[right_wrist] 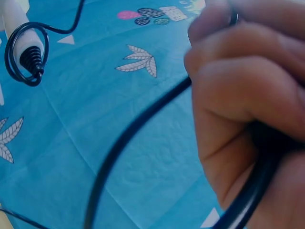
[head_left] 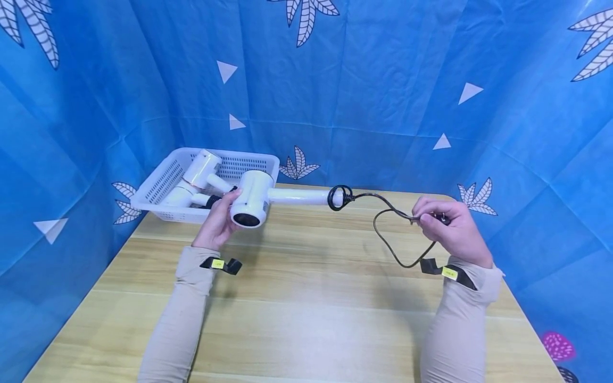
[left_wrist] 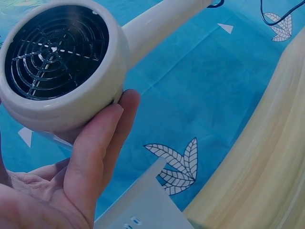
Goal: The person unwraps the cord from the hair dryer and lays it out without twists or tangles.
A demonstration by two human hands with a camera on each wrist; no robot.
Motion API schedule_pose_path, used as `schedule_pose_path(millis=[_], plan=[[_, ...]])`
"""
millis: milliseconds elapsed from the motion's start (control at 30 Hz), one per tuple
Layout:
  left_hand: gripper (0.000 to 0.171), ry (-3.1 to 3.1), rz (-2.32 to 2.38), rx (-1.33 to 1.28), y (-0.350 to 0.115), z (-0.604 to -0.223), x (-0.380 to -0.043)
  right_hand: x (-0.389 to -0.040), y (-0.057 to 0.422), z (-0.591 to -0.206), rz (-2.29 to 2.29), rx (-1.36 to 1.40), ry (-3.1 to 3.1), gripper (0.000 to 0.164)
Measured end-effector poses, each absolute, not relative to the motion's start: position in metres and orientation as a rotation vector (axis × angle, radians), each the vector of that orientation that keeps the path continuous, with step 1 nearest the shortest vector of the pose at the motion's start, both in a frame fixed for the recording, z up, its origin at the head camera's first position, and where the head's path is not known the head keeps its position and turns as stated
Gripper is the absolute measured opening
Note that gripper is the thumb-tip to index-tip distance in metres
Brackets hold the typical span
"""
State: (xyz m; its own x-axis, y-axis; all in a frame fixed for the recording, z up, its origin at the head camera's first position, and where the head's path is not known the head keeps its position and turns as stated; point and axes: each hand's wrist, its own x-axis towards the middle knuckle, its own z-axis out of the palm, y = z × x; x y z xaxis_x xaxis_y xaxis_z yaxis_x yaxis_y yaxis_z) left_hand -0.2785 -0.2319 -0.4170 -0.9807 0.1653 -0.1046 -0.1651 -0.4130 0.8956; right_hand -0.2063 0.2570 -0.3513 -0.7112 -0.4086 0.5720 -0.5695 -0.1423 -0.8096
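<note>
A white hair dryer is held up by my left hand, whose fingers and thumb grip the barrel. Its handle points right, and the black grille shows large in the left wrist view. Near the handle's end the black cord is looped round it. From there the cord runs across to my right hand, which pinches it close to the plug. A slack bend of cord hangs below the right fingers. In the right wrist view, curled fingers partly hide the plug end.
A white perforated basket stands at the back left of the wooden table. Inside it lie more white hair dryers, behind my left hand. Blue patterned cloth hangs at the back and on both sides.
</note>
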Motion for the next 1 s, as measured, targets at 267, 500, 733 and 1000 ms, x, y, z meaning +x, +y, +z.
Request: schedule_pose_path(millis=[267, 500, 733, 1000], plan=[[0.022, 1.540, 2.525, -0.021, -0.234, -0.417, -0.278, -0.212, 0.268, -0.355, 1.798, 1.453, -2.131, 0.038], [0.020, 1.525, 2.551, -0.036, -0.234, -0.417, -0.278, -0.214, 0.273, -0.359, 1.598, 1.415, -2.419, 0.032], [0.019, 1.510, 2.561, -0.060, -0.234, -0.418, -0.279, -0.218, 0.272, -0.360, 1.407, 1.273, -2.764, 0.020], [0.021, 1.498, 2.571, -0.038, -0.234, -0.417, -0.279, -0.223, 0.274, -0.364, 1.153, 1.119, -2.967, 0.015]])
